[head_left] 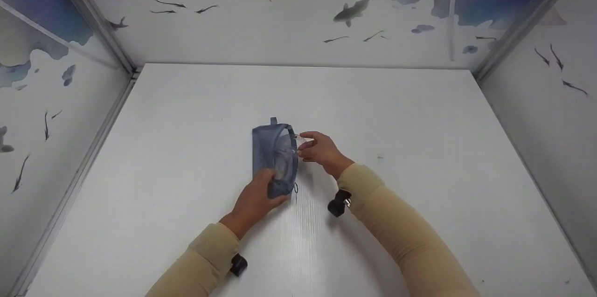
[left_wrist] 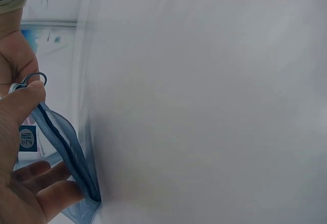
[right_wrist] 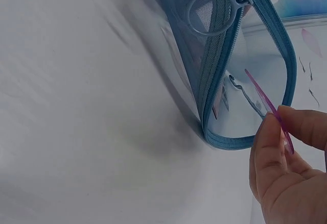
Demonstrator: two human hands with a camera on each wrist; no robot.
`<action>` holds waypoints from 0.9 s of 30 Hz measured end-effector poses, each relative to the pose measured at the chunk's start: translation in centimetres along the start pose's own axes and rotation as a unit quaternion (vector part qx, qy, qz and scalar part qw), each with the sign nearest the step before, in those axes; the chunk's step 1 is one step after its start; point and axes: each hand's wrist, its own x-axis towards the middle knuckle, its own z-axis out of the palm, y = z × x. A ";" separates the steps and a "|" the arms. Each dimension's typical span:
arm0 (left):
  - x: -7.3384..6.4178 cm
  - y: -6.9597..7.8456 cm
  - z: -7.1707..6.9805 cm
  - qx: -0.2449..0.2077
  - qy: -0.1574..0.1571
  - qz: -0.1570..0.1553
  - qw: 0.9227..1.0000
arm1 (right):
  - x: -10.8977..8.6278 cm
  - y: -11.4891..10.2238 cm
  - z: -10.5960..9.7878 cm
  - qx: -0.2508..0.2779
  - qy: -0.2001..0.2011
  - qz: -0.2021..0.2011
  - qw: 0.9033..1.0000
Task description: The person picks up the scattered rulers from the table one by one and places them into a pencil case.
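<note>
A blue see-through zip pouch (head_left: 265, 150) lies on the white table with its mouth parted towards the right. My left hand (head_left: 254, 201) grips its near end, thumb on top, as the left wrist view shows beside the zip (left_wrist: 66, 150). At the mouth, my right hand (head_left: 322, 150) pinches a thin, clear flat piece with a pink edge (right_wrist: 266, 101) between thumb and fingers. That piece is seen nearly edge-on, partly within the opening, so its kind is unclear. A ring-shaped zip pull (right_wrist: 212, 12) hangs at the pouch's near end. Fingers hide part of the piece.
The white table (head_left: 186, 115) is bounded by printed panels with fish on the back and sides. A dark blue label (left_wrist: 27, 138) shows on the pouch. Black wrist cameras (head_left: 336, 206) sit below the sleeves.
</note>
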 end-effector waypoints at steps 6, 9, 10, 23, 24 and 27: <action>0.1 -0.1 0.0 0.004 0.000 -0.002 1.000 | 0.6 -0.1 0.7 0.012 -0.001 0.012 1.000; 0.1 -0.1 0.0 0.002 0.000 -0.002 1.000 | 0.8 -0.1 1.1 0.015 0.001 0.017 1.000; 0.1 -0.1 0.0 0.002 0.001 -0.001 1.000 | 0.9 -0.1 1.1 0.018 0.003 0.019 1.000; 0.0 0.3 -0.3 0.011 -0.006 -0.008 1.000 | 1.8 -0.2 2.2 0.029 0.027 0.025 0.999; 0.1 0.2 -0.3 0.010 -0.005 -0.008 1.000 | 1.8 -0.3 2.3 0.030 0.025 0.025 0.999; 0.1 0.2 -0.3 0.012 -0.002 -0.003 1.000 | 1.8 -0.3 2.4 0.030 0.020 0.026 0.999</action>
